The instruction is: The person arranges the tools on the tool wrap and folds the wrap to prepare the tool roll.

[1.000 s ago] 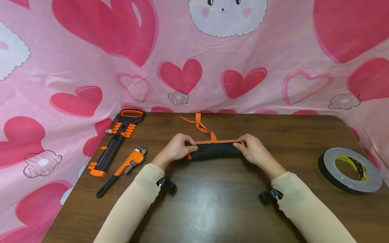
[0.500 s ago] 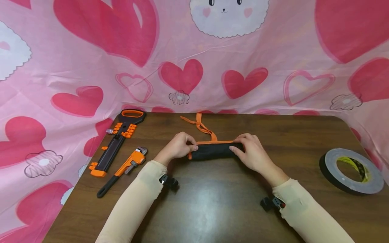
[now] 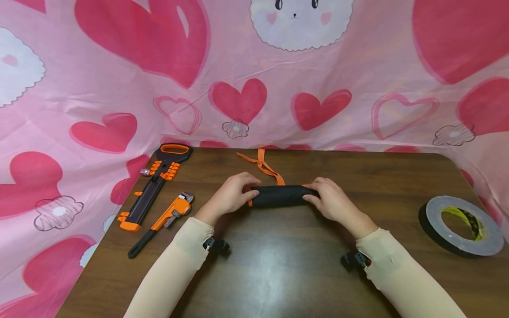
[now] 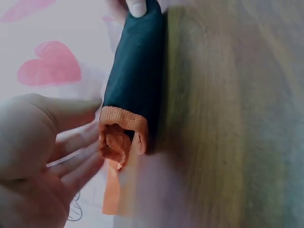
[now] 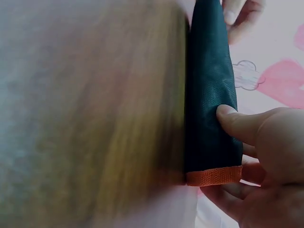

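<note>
A black fabric tool roll [image 3: 278,196] with orange edging lies rolled up in the middle of the table in the head view. My left hand [image 3: 233,193] holds its left end, thumb on the near side and fingers behind. At the right end my right hand [image 3: 332,201] grips the cloth. The right wrist view shows that thumb [image 5: 232,116] pressing the roll's side, fingers behind and below. In the left wrist view the orange-trimmed end [image 4: 116,135] shows its coiled layers. An orange tie strap [image 3: 268,168] trails from the roll toward the table's back edge.
On the left lie an orange pipe wrench [image 3: 165,221] and a black-and-orange tool holder [image 3: 155,185]. A large roll of tape [image 3: 435,227] lies at the right. Behind the brown table [image 3: 270,274] hangs a pink heart-printed cloth [image 3: 278,66].
The roll has turned over away from me, so the orange edge along its top is now mostly hidden. Both hands' fingers have shifted slightly at its ends.
</note>
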Motion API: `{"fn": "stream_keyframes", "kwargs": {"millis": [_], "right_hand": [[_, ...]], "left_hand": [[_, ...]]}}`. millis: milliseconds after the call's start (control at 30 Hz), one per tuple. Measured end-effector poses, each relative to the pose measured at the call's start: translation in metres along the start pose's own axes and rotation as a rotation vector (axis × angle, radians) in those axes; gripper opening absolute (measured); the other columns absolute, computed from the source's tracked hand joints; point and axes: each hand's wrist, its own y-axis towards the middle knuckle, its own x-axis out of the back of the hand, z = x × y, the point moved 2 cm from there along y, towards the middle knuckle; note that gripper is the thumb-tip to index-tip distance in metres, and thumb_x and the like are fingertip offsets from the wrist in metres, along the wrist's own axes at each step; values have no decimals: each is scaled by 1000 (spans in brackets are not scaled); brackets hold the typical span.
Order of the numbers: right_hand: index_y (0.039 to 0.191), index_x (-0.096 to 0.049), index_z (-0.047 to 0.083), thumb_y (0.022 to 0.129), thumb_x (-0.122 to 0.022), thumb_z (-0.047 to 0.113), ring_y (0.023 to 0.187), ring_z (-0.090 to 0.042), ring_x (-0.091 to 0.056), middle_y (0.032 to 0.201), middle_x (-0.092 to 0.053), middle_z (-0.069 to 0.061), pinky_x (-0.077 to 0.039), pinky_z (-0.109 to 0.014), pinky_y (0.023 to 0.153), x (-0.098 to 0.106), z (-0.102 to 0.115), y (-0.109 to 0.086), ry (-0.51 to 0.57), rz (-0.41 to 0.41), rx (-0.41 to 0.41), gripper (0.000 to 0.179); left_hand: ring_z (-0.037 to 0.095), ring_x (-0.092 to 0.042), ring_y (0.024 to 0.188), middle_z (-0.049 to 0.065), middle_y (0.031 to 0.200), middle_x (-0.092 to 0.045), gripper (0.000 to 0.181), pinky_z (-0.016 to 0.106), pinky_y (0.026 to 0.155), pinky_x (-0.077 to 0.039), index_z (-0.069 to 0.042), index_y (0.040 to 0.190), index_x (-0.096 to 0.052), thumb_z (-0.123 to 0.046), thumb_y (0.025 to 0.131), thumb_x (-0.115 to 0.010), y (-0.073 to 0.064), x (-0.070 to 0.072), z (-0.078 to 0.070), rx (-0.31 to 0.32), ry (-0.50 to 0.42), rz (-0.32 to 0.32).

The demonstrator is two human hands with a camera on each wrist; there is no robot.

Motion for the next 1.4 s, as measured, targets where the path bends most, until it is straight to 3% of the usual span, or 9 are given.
{"fn": "stream_keyframes", "kwargs": {"millis": [167,367,600,700,833,933,1167,1300,1400], "right_hand": [[119,-79,-5,101,-76,17,102,-40,-69,104,-75,-17,-56,-58,97,1,-5,6,27,24,17,29],[122,-78,-5,104,-73,23,111,-43,-67,112,-78,-20,-54,-60,104,0,-9,8,50,56,-39,34],[132,-72,-6,104,-74,21,124,-46,-61,126,-74,-24,-48,-62,110,-1,-14,2,83,25,-41,39],[138,-69,-3,100,-78,16,128,-45,-61,132,-73,-23,-48,-63,113,0,-18,0,130,-7,-38,43],[136,-72,-1,96,-82,11,126,-42,-65,131,-74,-21,-51,-63,111,4,-21,-1,157,-36,20,43],[134,-73,1,94,-83,9,124,-39,-68,131,-74,-19,-53,-62,109,5,-24,-1,163,-29,74,42],[134,-74,2,93,-85,10,120,-35,-70,132,-74,-16,-56,-58,105,5,-32,1,170,25,100,44],[132,-76,5,92,-86,11,112,-31,-71,129,-77,-16,-58,-55,101,5,-34,5,182,32,69,41],[131,-77,6,92,-86,13,104,-28,-70,126,-78,-16,-58,-52,96,5,-33,7,183,34,48,39]], "left_hand": [[28,-66,131,10,142,-68,45,47,114,-54,-5,138,-72,-25,99,-81,-4,-2,-3,-76,44,65],[27,-69,127,11,137,-74,39,45,114,-54,-5,135,-74,-19,99,-80,1,-6,2,-73,26,52],[8,-71,79,12,130,-76,36,35,92,-61,-6,134,-74,-17,100,-79,9,-6,3,-15,-24,113],[4,-70,71,12,128,-77,37,32,88,-60,-7,135,-75,-17,99,-79,12,-5,2,13,-31,130],[7,-69,66,7,100,-80,37,28,77,-56,-10,135,-75,-18,99,-80,14,-3,4,60,-44,142],[8,-65,64,0,76,-74,36,28,74,-52,-12,135,-76,-20,99,-80,17,-3,7,81,-53,142],[8,-61,62,-4,69,-70,34,29,76,-50,-14,133,-77,-21,100,-79,20,-3,10,78,-58,133],[16,-72,92,3,100,-80,37,37,95,-58,-14,138,-75,-23,102,-77,18,-4,10,83,-50,118],[24,-68,125,8,133,-76,43,47,116,-52,-13,142,-71,-23,101,-78,16,-5,10,60,-39,86]]}}
